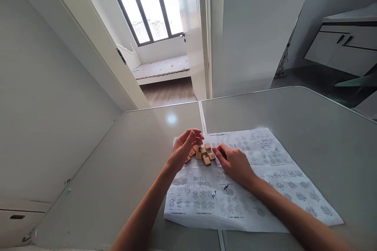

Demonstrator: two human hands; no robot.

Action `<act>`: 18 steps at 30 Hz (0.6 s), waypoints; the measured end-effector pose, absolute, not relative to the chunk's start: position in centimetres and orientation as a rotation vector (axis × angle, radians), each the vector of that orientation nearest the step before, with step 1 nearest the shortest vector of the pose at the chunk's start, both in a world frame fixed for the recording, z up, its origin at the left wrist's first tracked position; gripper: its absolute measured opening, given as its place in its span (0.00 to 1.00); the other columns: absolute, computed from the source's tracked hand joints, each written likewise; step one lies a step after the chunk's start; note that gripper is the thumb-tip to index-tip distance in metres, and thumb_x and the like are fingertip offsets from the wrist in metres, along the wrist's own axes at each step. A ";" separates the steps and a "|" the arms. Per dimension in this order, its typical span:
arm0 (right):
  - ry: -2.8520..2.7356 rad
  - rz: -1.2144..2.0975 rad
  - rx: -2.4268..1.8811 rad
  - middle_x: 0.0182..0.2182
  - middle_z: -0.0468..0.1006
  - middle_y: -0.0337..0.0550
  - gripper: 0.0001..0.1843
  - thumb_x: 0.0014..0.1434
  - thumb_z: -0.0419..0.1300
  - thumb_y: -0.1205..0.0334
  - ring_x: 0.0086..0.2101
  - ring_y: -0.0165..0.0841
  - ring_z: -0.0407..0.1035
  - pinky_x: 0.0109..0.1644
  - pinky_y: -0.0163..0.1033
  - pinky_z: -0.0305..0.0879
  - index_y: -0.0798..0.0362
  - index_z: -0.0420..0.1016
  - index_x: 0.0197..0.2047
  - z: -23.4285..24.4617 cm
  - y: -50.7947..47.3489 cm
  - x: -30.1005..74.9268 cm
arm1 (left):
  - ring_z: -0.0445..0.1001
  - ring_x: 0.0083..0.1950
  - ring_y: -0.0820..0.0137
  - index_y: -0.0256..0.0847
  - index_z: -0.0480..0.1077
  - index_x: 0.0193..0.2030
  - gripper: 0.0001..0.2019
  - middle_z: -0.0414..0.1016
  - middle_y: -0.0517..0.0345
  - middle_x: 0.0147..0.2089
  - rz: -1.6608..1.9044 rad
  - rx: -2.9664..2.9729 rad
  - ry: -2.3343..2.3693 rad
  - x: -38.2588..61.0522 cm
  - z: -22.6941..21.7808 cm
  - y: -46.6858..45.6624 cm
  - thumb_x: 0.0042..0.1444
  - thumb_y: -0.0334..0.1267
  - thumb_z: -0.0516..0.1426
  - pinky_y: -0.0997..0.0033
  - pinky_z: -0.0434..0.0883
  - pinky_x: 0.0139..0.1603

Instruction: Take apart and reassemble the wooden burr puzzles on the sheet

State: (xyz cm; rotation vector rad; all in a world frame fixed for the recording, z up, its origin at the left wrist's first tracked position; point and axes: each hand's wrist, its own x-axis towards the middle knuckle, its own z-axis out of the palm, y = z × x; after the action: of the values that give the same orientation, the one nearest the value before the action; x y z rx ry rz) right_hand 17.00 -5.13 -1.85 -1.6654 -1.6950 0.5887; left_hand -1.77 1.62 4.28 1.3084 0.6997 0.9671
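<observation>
Small wooden puzzle blocks [207, 160], light brown with notched shapes, lie in a cluster on a printed sheet [259, 196]. Darker reddish-brown pieces [192, 152] sit at the cluster's left, partly covered by my left hand [185, 145]. That hand arches over the left side of the blocks, its fingers bent and somewhat apart, with nothing visible in them. Close by the blocks on their right is my right hand [235, 161], resting on the sheet with curled fingers. Its fingertips are beside the nearest block; whether anything is inside them is hidden.
The creased sheet carries rows of puzzle diagrams and lies on a grey table [132, 157] with a seam down its middle. Two small dark scraps [226, 186] lie on the sheet. Beyond the table are a wall, an open door [194, 27] and a bed [165, 66].
</observation>
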 end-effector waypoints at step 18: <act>-1.701 0.591 -1.657 0.22 0.74 0.36 0.22 0.74 0.47 0.46 0.23 0.34 0.66 0.31 0.37 0.53 0.48 0.67 0.32 -1.4 -5.4 17.0 | 0.49 0.79 0.53 0.77 0.52 0.72 0.23 0.59 0.88 0.73 0.955 1.890 0.670 0.6 22.0 -8.5 0.75 0.47 0.42 0.47 0.61 0.75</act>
State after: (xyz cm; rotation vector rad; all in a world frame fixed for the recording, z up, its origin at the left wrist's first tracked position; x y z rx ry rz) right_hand 17.01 -5.40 -1.38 -1.6568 -1.7007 0.5907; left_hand 0.59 -8.50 21.98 1.8904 0.6703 0.9549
